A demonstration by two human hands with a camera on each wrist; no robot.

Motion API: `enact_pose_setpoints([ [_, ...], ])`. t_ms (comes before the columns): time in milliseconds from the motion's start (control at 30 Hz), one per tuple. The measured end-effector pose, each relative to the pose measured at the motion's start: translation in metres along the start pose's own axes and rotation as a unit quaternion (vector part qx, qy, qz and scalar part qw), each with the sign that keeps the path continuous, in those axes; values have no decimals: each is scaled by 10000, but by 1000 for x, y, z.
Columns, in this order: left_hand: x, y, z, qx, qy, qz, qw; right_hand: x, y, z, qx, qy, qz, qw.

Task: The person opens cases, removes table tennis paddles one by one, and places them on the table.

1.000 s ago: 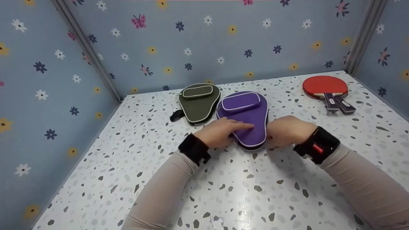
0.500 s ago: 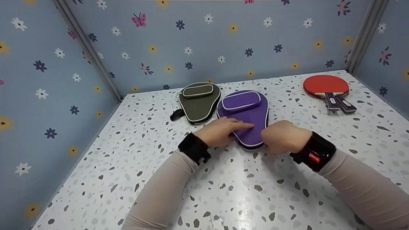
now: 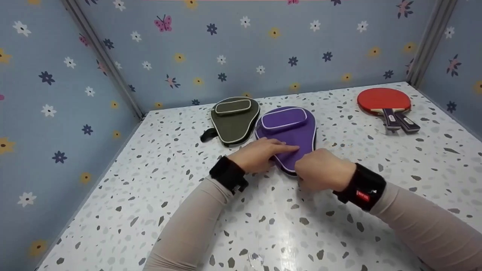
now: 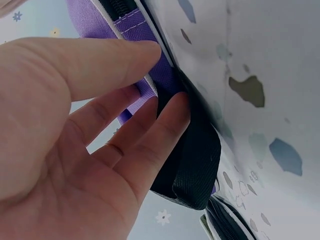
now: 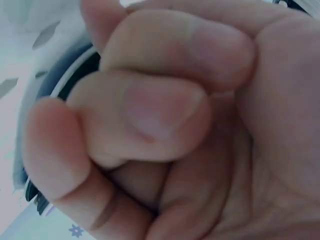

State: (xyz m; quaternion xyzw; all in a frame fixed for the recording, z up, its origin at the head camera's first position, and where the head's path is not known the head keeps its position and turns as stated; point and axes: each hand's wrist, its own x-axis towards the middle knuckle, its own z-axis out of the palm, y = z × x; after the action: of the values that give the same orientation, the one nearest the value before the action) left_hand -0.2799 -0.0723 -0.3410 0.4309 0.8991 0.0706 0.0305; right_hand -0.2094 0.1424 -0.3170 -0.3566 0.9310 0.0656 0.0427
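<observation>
A purple table tennis bat case (image 3: pixel 290 137) with white piping and a raised pocket lies on the table, narrow end toward me. My left hand (image 3: pixel 258 155) holds its left edge, index finger stretched over the top. In the left wrist view the thumb (image 4: pixel 135 57) lies against the case's side, and the other fingers are by a black strap (image 4: pixel 192 150). My right hand (image 3: pixel 324 169) is curled at the narrow end's right edge, pinching what appears to be the zipper pull, which its fingers (image 5: pixel 160 105) hide. Part of the case's dark rim (image 5: pixel 85 65) shows behind them.
An olive green bat case (image 3: pixel 233 122) with a black strap lies just left of the purple one. Two table tennis bats (image 3: pixel 384 101), the upper one red, lie overlapped at the far right. Flower-patterned walls (image 3: pixel 233 49) border the speckled table (image 3: pixel 226 233).
My right hand has slid along the purple case's right edge, toward me and leftward, to the narrow end. The left hand and the case have stayed in place.
</observation>
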Motion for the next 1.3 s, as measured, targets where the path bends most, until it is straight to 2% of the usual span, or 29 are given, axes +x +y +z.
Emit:
enact_pose_setpoints([
  [167, 0, 0, -1, 21, 41, 45, 10000, 4, -7, 4, -163, 203, 100, 9996],
  [500, -2, 1, -3, -93, 75, 92, 9999, 8, -16, 12, -154, 723, 111, 9972],
  [733, -3, 0, -4, -131, 11, 162, 9998, 12, -21, 26, -235, 1496, 62, 9884],
  [900, -4, -1, -4, -153, -9, 97, 9998, 17, -24, 33, -195, 1958, 106, 9804],
  [1000, -4, 0, -4, -175, -36, 21, 9998, 18, -26, 34, -122, 2047, 148, 9786],
  [1100, -4, 0, -4, -186, -82, -55, 9998, 16, -24, 33, 10, 1953, 162, 9806],
  [1200, -2, 0, -3, -191, -88, -117, 9997, 13, -19, 27, 361, 1667, 151, 9852],
  [1300, -1, -1, -2, -174, 19, -84, 9998, 8, -11, 17, 765, 1176, 214, 9899],
])
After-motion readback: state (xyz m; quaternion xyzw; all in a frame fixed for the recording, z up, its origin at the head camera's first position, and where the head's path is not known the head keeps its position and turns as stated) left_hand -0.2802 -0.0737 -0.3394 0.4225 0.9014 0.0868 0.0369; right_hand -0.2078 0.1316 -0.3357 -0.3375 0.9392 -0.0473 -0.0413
